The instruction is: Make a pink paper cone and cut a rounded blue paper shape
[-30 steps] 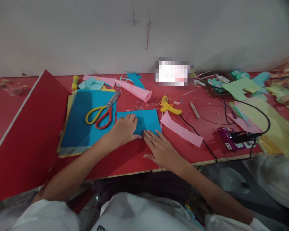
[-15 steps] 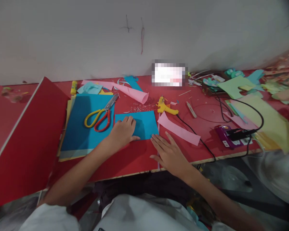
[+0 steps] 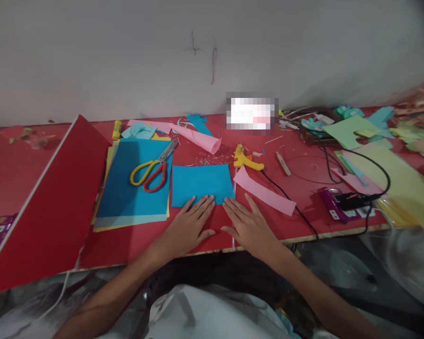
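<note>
A small blue paper rectangle [image 3: 201, 183] lies flat on the red table [image 3: 198, 233] in front of me. My left hand [image 3: 189, 226] rests flat and open on the table, its fingertips on the paper's near edge. Beside it my right hand [image 3: 249, 226] lies flat and open, fingertips at the paper's near right corner. Neither hand holds anything.
Scissors with yellow and red handles [image 3: 153, 168] lie on a stack of blue and yellow sheets [image 3: 134, 188]. A pink strip [image 3: 265, 190], a yellow glue gun [image 3: 245, 159] with black cord, a rolled pink cone [image 3: 199, 137], a purple power strip [image 3: 337, 207] and a tilted red board [image 3: 45, 207] surround them.
My left hand slid off the middle of the blue paper back to its near edge. My right hand stayed at the near right corner.
</note>
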Available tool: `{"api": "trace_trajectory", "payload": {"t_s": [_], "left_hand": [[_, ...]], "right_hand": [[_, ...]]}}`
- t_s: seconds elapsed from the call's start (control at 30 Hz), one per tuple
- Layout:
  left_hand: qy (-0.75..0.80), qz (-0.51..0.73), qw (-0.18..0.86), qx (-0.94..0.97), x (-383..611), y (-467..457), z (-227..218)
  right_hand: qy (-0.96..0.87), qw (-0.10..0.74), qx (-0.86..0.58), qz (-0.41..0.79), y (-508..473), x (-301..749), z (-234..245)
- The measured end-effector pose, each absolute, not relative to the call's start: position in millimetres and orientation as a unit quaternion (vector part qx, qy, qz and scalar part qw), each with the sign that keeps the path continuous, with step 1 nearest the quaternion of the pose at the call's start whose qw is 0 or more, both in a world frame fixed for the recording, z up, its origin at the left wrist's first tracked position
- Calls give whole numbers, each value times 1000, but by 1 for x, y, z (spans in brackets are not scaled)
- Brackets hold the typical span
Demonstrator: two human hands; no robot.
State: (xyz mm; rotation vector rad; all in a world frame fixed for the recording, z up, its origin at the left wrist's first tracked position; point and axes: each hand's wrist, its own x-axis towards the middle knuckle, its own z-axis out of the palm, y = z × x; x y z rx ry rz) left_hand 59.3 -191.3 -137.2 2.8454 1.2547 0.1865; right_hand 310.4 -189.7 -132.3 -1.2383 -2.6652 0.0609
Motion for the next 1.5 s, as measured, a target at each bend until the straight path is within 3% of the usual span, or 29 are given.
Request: {"api": "trace_trajectory", "payload": {"t_s": [0.3, 0.57, 0.8, 1.2, 1.5], "left_hand": [[488, 71, -48, 869, 10, -230, -133], [498, 65, -43, 864, -8, -240, -122], [500, 56, -44, 863, -5, -240, -121], [516, 84, -62, 850, 7, -242, -120], [481, 21, -70, 873, 26, -170, -100]], "right_hand": [[-903, 104, -416, 32, -188, 313, -130], [-893, 78, -442, 19, -183, 285, -105], [-932, 101, -343, 59, -194, 232, -118], [-850, 110, -515, -7, -207, 302, -119], [-839, 166, -516, -37, -162, 294, -106]]}}
